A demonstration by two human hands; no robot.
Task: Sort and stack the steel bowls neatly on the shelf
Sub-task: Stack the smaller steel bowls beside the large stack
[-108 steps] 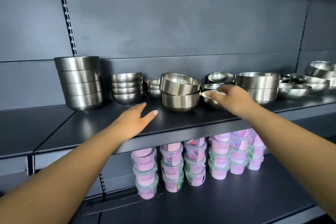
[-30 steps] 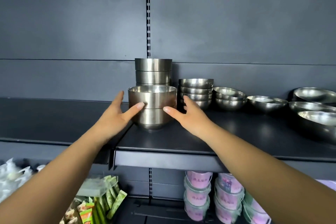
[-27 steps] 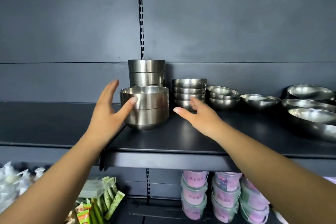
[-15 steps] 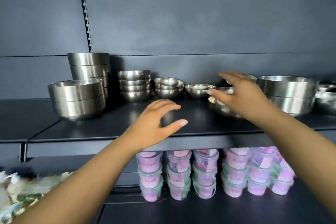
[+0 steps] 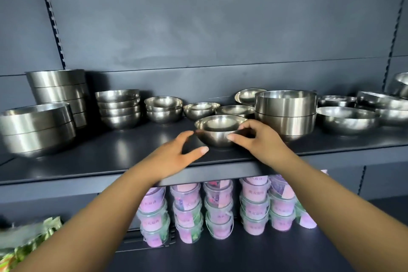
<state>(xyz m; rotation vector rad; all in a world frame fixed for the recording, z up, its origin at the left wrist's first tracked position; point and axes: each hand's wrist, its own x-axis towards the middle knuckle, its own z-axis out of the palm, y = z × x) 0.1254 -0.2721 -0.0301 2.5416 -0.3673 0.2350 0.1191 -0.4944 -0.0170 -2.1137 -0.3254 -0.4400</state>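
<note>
Right hand (image 5: 260,141) grips a small round steel bowl (image 5: 218,131): fingers curled over its right rim, thumb against the outer wall. The bowl sits upright near the front middle of the dark shelf (image 5: 110,157). Left hand (image 5: 174,157) is just left of the bowl, fingers spread and loosely curved, fingertips at or almost at the left rim, thumb out below; it holds nothing, and I can't tell whether it touches. Far left front: two wide bowls nested (image 5: 37,128). Behind them a tall stack of straight-sided bowls (image 5: 59,93) against the back panel. Then, going right, a stack of four round bowls (image 5: 119,108), a shorter stack of small ones (image 5: 163,109), and a single small bowl (image 5: 201,110). Just right of the held bowl, a pair of large straight-sided bowls stacked (image 5: 286,115), with a shallow bowl (image 5: 235,110) and a tilted one (image 5: 249,96) behind. Further right, wide shallow bowls (image 5: 347,119) spread along the shelf. On the lower shelf, stacked clear tubs with pink contents (image 5: 218,210); green packets (image 5: 28,240) at bottom left.
</note>
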